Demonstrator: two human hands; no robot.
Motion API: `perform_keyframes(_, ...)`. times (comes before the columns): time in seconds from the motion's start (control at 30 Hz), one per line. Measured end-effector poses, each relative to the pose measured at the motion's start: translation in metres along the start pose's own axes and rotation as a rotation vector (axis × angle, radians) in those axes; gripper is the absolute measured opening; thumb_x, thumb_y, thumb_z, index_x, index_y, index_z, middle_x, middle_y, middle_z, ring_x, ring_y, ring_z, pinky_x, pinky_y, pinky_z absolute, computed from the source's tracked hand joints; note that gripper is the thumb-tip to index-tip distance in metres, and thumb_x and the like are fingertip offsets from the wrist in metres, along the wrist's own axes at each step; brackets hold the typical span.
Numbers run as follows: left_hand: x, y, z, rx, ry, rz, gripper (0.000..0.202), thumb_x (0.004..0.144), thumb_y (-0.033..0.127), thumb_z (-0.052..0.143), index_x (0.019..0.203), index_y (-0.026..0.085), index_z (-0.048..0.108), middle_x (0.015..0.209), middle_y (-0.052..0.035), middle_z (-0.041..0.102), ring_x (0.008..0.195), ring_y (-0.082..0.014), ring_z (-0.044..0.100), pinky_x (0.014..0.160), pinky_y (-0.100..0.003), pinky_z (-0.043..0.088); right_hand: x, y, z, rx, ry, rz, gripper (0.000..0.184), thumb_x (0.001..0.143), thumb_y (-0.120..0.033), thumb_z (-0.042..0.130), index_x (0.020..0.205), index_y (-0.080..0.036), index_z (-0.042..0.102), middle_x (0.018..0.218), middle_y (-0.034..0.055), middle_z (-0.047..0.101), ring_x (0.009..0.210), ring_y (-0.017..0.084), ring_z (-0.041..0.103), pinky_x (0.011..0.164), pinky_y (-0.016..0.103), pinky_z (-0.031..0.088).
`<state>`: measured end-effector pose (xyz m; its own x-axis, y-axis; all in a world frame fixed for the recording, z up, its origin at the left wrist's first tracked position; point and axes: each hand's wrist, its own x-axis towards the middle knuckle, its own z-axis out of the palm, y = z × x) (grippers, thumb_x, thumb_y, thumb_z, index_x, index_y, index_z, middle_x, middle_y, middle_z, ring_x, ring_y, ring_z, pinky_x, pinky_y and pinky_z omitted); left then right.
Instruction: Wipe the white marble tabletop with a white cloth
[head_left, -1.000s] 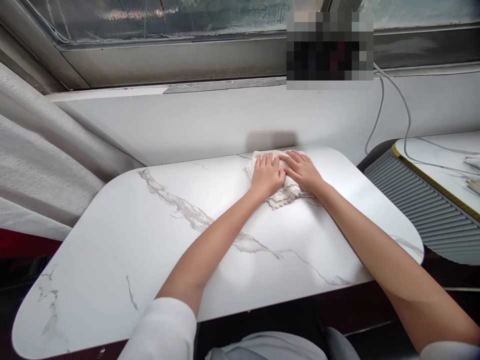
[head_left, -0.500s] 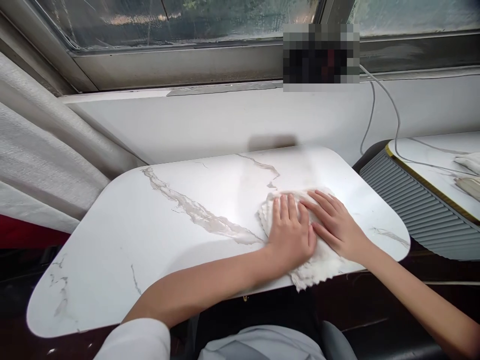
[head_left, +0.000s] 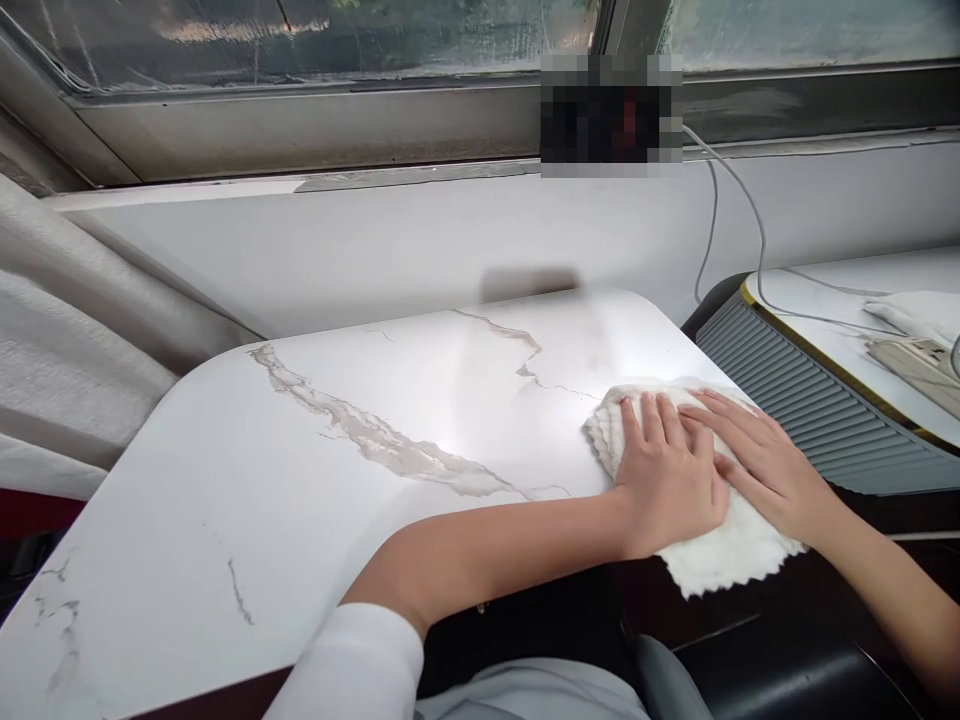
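Observation:
A white cloth point(head_left: 727, 562) with a scalloped edge lies on the right end of the white marble-patterned tabletop point(head_left: 315, 520), and its near corner hangs over the front edge. Pressed flat on the cloth is my left hand point(head_left: 667, 485), fingers stretched forward. My right hand point(head_left: 772, 468) lies beside it, just to the right, with fingers spread and pointing forward-left over the cloth. The two hands are close together, both palms down. Neither hand has its fingers wrapped round the cloth. The part beneath the palms is hidden.
A second table point(head_left: 817, 385) with ribbed grey sides stands at the right, bearing a power strip point(head_left: 911, 365) and white fabric. A white cable point(head_left: 754, 200) runs down to it from the window sill. Curtains point(head_left: 67, 370) hang at the left. A pixelated dark patch covers part of the sill.
Both hands have slid to the right with the cloth under them, toward the table's right edge. My view has shifted slightly right too.

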<state>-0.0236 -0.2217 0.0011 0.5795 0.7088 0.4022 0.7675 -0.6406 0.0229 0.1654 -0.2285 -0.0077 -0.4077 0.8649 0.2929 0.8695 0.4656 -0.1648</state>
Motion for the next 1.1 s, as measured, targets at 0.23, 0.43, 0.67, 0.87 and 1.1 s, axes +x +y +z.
perform_keyframes(0.23, 0.036, -0.015, 0.021, -0.082, -0.001, -0.075, 0.053, 0.095, 0.035, 0.038, 0.136, 0.004, 0.049, 0.144, -0.0237, 0.051, 0.136, -0.0375, 0.045, 0.114, -0.056, 0.031, 0.037, 0.024, 0.002, -0.031, -0.057, 0.069, 0.050, 0.101, -0.046, 0.024, 0.148, -0.035, 0.035, 0.154, 0.0039, 0.041, 0.146, 0.030, 0.032, 0.116, 0.060, 0.024)
perform_keyframes(0.43, 0.084, -0.058, 0.044, -0.197, 0.005, -0.147, 0.046, 0.096, 0.031, 0.039, 0.134, 0.010, 0.052, 0.141, -0.0155, 0.055, 0.135, -0.0297, 0.046, 0.119, -0.050, 0.026, 0.096, 0.054, 0.019, -0.058, -0.057, 0.105, 0.054, 0.099, -0.048, 0.021, 0.147, -0.032, 0.040, 0.154, 0.0063, 0.042, 0.146, 0.034, 0.030, 0.112, 0.065, 0.028)
perform_keyframes(0.67, 0.125, -0.114, 0.055, -0.253, -0.031, -0.255, 0.041, 0.096, 0.027, 0.036, 0.131, 0.014, 0.054, 0.139, -0.0115, 0.057, 0.136, -0.0233, 0.043, 0.123, -0.052, 0.016, 0.176, 0.079, 0.042, -0.073, -0.042, 0.042, 0.054, 0.098, -0.045, 0.021, 0.143, -0.026, 0.044, 0.150, 0.0092, 0.046, 0.142, 0.033, 0.035, 0.109, 0.059, 0.035)
perform_keyframes(0.87, 0.151, -0.140, 0.064, -0.265, -0.050, -0.312, 0.043, 0.096, 0.027, 0.033, 0.132, 0.016, 0.053, 0.135, -0.0099, 0.059, 0.132, -0.0214, 0.046, 0.124, -0.053, 0.012, 0.219, 0.092, 0.048, 0.009, -0.071, 0.023, 0.053, 0.095, -0.046, 0.027, 0.139, -0.024, 0.047, 0.144, 0.0112, 0.050, 0.136, 0.033, 0.040, 0.107, 0.057, 0.039)
perform_keyframes(1.1, 0.169, -0.143, 0.066, -0.144, -0.114, -0.324, 0.049, 0.098, 0.026, 0.028, 0.140, 0.012, 0.048, 0.140, -0.0124, 0.055, 0.133, -0.0267, 0.044, 0.122, -0.055, 0.014, 0.236, 0.107, 0.058, 0.028, -0.014, 0.010, 0.051, 0.095, -0.043, 0.029, 0.137, -0.023, 0.049, 0.140, 0.0121, 0.053, 0.133, 0.032, 0.044, 0.110, 0.053, 0.038)
